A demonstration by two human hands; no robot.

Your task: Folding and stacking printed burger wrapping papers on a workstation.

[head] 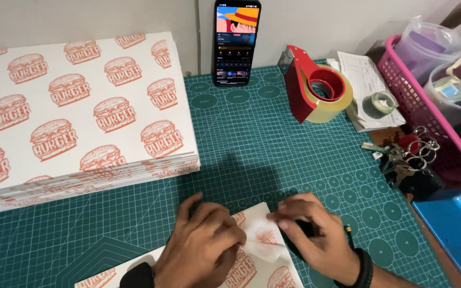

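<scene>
Nearest the viewer, at six o'clock, a printed paper sheet lies flat on the green cutting mat. The left hand rests palm-down on the sheet, fingers bent and spread, apparently pinning it so it cannot slide; it grasps nothing. The right hand, at five o'clock, pinches a folded corner of the same sheet between thumb and fingertips, its other fingers curled over a dark object that is mostly hidden. The fold rises slightly from the mat, which suggests a crease being formed against the flat surface.

At nine to eleven o'clock stands a stack of matching printed sheets, squared up and just beside the work area, probably kept within reach. At three o'clock lies a bunch of keys, with a blue plastic box nearer at four o'clock. Farther off, at one o'clock, sit a red tape dispenser and a small tape roll on papers, beside a pink basket. At twelve o'clock a phone leans upright against the wall, its screen facing the person.
</scene>
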